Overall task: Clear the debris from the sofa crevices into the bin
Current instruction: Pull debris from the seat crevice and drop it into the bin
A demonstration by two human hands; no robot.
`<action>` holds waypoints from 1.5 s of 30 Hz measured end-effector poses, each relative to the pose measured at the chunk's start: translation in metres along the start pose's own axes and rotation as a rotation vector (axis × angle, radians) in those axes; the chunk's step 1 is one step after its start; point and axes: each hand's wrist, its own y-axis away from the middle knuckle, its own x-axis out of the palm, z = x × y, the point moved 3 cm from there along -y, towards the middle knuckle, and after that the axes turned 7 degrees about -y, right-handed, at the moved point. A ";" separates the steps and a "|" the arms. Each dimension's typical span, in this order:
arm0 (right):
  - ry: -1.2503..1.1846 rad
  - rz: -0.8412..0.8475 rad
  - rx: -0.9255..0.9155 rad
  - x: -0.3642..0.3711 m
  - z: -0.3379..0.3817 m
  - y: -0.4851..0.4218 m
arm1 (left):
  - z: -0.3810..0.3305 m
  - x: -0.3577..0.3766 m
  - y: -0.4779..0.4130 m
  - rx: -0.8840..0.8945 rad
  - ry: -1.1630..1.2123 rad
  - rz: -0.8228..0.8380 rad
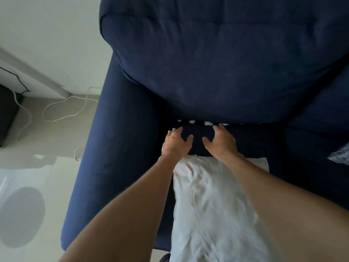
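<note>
I look down on a dark blue sofa (217,63). Small white scraps of debris (207,123) lie in a row along the crevice where the back cushion meets the seat. My left hand (176,144) rests on the seat just short of the crevice, fingers spread, holding nothing. Beside it, my right hand (221,141) is also spread with its fingertips close to the white scraps; nothing is in its grasp. No bin is visible.
A white pillow (211,205) lies on the seat under my forearms. The blue sofa arm (111,148) runs along the left. On the pale floor to the left are white cables (62,110) and a dark box (7,114). Something striped (340,156) pokes in at the right edge.
</note>
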 end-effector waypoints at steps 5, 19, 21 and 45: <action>-0.084 0.113 0.051 0.041 -0.010 -0.044 | 0.019 0.016 -0.059 -0.013 -0.040 0.061; -0.040 0.260 0.023 0.124 -0.018 -0.144 | 0.057 0.046 -0.199 0.158 -0.167 0.151; 0.052 0.299 0.036 0.131 -0.021 -0.156 | 0.062 0.055 -0.213 0.182 -0.199 0.219; -0.013 0.004 -0.122 0.079 0.000 -0.128 | 0.030 0.026 -0.157 0.125 -0.166 0.059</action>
